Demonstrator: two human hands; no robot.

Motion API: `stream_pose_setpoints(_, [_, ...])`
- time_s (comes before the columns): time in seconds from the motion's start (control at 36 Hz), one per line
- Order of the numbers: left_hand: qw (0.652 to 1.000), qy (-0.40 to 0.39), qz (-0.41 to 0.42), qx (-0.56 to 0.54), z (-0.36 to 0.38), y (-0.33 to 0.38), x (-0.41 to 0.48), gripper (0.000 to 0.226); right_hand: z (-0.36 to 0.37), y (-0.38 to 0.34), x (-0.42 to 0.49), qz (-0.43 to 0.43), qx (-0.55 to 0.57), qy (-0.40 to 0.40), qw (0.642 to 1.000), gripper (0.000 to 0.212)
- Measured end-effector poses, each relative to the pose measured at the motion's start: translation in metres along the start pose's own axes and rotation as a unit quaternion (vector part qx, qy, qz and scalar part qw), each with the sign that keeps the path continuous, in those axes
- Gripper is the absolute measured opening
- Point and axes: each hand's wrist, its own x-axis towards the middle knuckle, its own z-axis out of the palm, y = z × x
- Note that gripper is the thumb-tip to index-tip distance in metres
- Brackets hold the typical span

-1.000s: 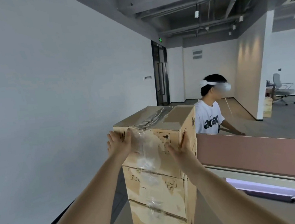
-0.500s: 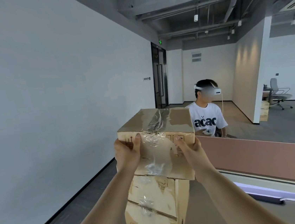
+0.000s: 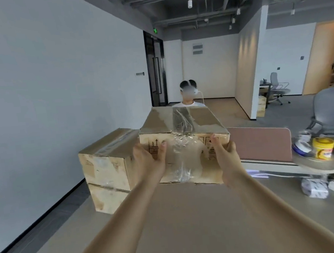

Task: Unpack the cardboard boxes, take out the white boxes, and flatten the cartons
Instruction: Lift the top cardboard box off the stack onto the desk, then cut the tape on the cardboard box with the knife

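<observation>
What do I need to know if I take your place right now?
Left hand: grips the box at its left end, thumb on the near face.
Right hand: grips its right end.
Where: the box is over the table; I cannot tell if it rests there or is lifted. A stack of two more boxes stands to its left.
Done: nothing is opened. Tape seals the held box, and no white boxes are in view.
Left: set it down, cut the tape, take out the white boxes, flatten the carton, then do the stack the same way.
</observation>
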Motion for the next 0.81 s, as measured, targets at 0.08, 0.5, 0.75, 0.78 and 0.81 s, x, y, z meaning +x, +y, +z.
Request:
stream_pose_setpoints(0.08, [0.999, -0.034, -0.016, -0.023, 0.037, 0.014, -0.052, 0.055, -0.063, 0.007, -0.011, 0.000, -0.007, 0.023, 1.000, 0.043])
stream_pose_setpoints(0.5, [0.968, -0.224, -0.107, -0.029, 0.188, -0.010, -0.215, 0.052, -0.275, 0.133, -0.050, 0.115, -0.074, 0.130, 0.982, 0.017])
stream_pose_setpoints(0.75, [0.954, -0.278, -0.112, -0.024, 0.212, -0.030, -0.243, 0.055, -0.302, 0.170, -0.045, 0.102, -0.174, 0.122, 0.972, 0.020])
stream_pose_setpoints(0.78, [0.950, -0.292, -0.113, -0.017, 0.214, -0.033, -0.245, 0.057, -0.305, 0.175, -0.044, 0.109, -0.185, 0.119, 0.970, 0.019])
stream_pose_setpoints(0.81, [0.945, -0.307, -0.115, -0.011, 0.216, -0.038, -0.247, 0.057, -0.307, 0.180, -0.043, 0.114, -0.192, 0.118, 0.968, 0.017])
